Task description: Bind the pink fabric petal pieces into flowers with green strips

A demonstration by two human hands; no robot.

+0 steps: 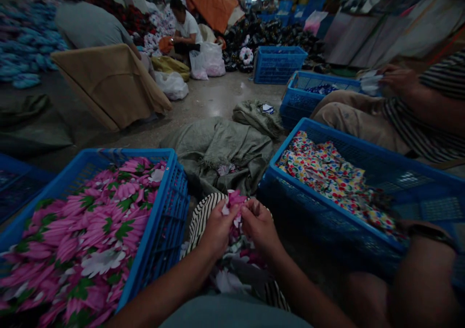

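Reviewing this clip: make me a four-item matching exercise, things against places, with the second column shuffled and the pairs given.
Things
1. Small pink fabric piece
2. Pink, scalloped fabric pieces with green parts
3. White fabric with multicoloured print
4. Grey-green woven sack

Places
A. In the blue plastic crate at left
B. On the floor ahead
C. Held in the left hand and right hand
D. In the blue plastic crate at right

Pairs: 1-C, 2-A, 3-D, 4-B

Bare hands point(217, 227), bare forearms point(178, 279); dull blue-green top point(232, 314).
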